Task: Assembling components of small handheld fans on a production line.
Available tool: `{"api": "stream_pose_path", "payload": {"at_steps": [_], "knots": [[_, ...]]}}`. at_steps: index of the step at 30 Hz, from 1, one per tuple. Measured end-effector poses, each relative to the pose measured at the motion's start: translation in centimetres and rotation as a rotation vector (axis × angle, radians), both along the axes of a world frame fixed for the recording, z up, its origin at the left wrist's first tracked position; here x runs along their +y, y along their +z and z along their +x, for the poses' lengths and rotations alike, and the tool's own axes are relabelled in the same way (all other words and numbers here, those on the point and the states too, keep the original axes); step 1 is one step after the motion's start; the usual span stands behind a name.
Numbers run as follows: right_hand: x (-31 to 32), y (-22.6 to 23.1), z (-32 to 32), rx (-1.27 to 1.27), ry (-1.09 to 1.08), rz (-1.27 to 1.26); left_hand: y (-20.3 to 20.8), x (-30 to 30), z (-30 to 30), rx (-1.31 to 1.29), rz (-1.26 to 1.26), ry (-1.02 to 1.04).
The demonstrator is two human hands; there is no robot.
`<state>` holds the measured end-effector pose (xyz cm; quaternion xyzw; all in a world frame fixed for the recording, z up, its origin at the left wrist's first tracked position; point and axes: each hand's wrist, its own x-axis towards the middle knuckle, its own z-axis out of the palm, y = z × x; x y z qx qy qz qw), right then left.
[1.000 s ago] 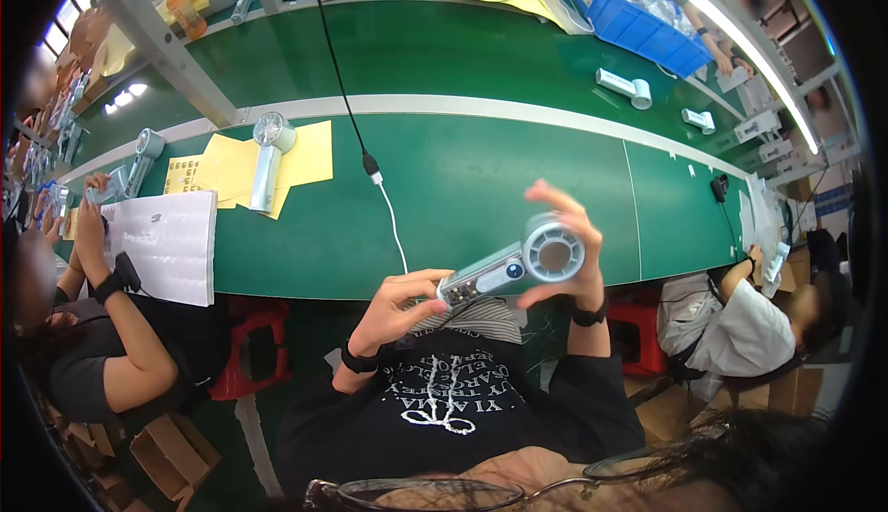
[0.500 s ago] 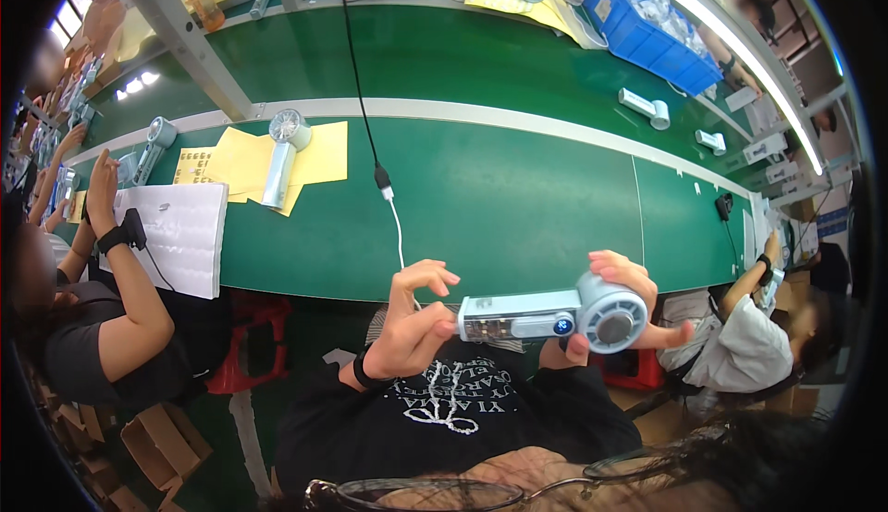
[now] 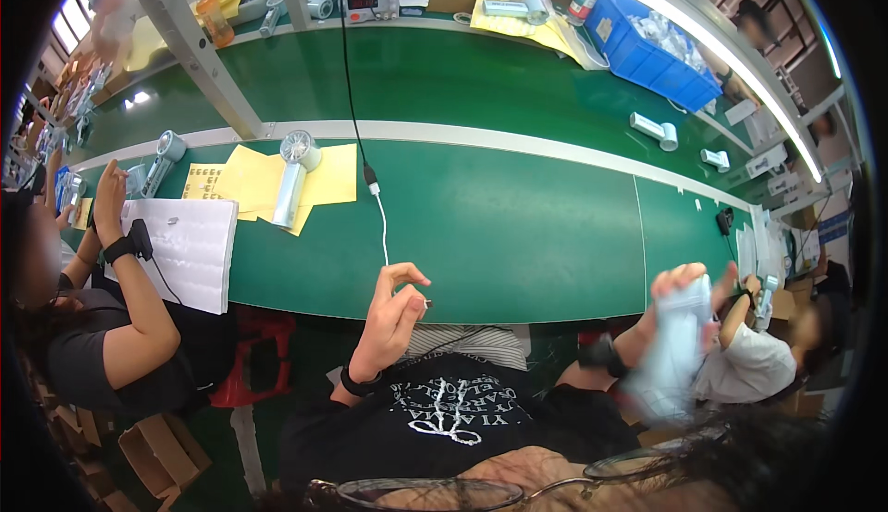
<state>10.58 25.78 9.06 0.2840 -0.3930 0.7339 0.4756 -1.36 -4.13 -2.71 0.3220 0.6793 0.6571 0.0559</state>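
Note:
My right hand grips a light-blue handheld fan off to the right, in front of my body. Motion smears the fan, so its details do not show. My left hand is closed in a pinch on the end of a white charging cable, just off the bench's near edge. A small metal plug tip pokes out from its fingers. The cable runs up to a black connector on a black cord hanging from above.
Another light-blue fan lies on yellow paper on the green bench. A co-worker sits at left beside a white sheet stack, another at right. A blue bin stands beyond the metal rail.
The fan has moved right, away from my left hand, and has turned from level to roughly upright in my right hand. The cable's plug tip now shows bare in my left hand.

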Motion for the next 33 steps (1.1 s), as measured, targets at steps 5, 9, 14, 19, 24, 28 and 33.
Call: {"api": "stream_pose_path", "payload": {"at_steps": [5,9,14,19,24,28,33], "knots": [[0.5,-0.1,-0.1,-0.145,-0.224,0.026,-0.5,0.2,0.0,-0.040,-0.014,0.016],[2.9,0.4,0.0,-0.237,0.014,0.036,-0.3,0.0,0.2,-0.149,-0.003,0.038],[8.0,-1.8,-4.4,-0.240,0.024,0.263,-0.1,0.4,0.0,-0.090,-0.021,0.006],[6.3,-1.2,-9.7,-0.585,-0.393,0.307,-0.6,1.3,-0.2,-0.025,-0.009,-0.045],[5.9,-2.0,-14.8,-0.734,0.374,-0.034,-1.4,1.5,-0.1,-0.080,-0.036,-0.087],[5.4,-1.9,-21.6,-0.869,-0.644,0.650,-1.8,1.6,0.3,-0.028,-0.082,-0.134],[10.5,-7.1,-31.0,-1.225,-0.674,0.671,-2.3,1.9,0.5,0.031,-0.133,-0.148]]}}
